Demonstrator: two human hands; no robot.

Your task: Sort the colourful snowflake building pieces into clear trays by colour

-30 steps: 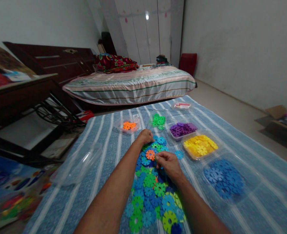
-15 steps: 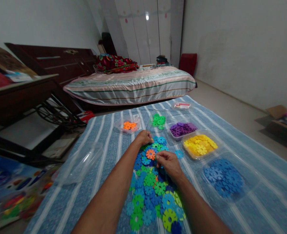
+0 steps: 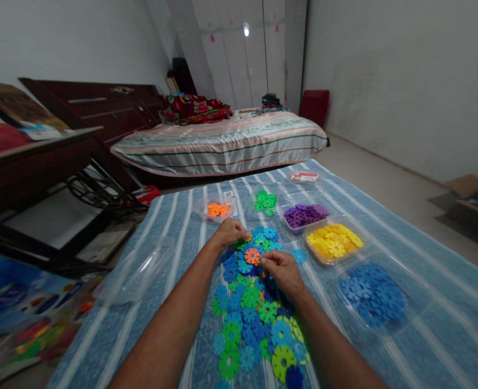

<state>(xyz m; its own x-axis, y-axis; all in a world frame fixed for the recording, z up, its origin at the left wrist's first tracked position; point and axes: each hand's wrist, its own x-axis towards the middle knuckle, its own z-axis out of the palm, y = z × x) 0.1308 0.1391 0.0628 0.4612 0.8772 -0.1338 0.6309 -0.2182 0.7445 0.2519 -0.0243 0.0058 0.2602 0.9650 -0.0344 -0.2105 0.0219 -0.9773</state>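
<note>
A heap of flat plastic snowflake discs (image 3: 255, 319), mostly blue and green, lies on a blue striped sheet (image 3: 170, 259) in front of me. My left hand (image 3: 230, 234) is closed at the heap's far left edge, pinching something small that I cannot make out. My right hand (image 3: 281, 272) rests on the heap with fingers curled, its fingertips pinching at the edge of an orange disc (image 3: 252, 255). Clear trays beyond hold sorted discs: orange (image 3: 218, 209), green (image 3: 265, 201), purple (image 3: 304, 215), yellow (image 3: 334, 242) and blue (image 3: 372, 296).
An empty clear tub (image 3: 135, 270) lies left of the heap. A small labelled box (image 3: 303, 176) sits at the sheet's far edge. A dark wooden table (image 3: 32, 162) stands at left, a bed with a striped cover (image 3: 223, 141) behind, and picture boxes (image 3: 24, 319) at lower left.
My left hand has drawn back toward me and a little left along the heap's edge. My right hand has stayed by the orange disc. The view has shifted slightly.
</note>
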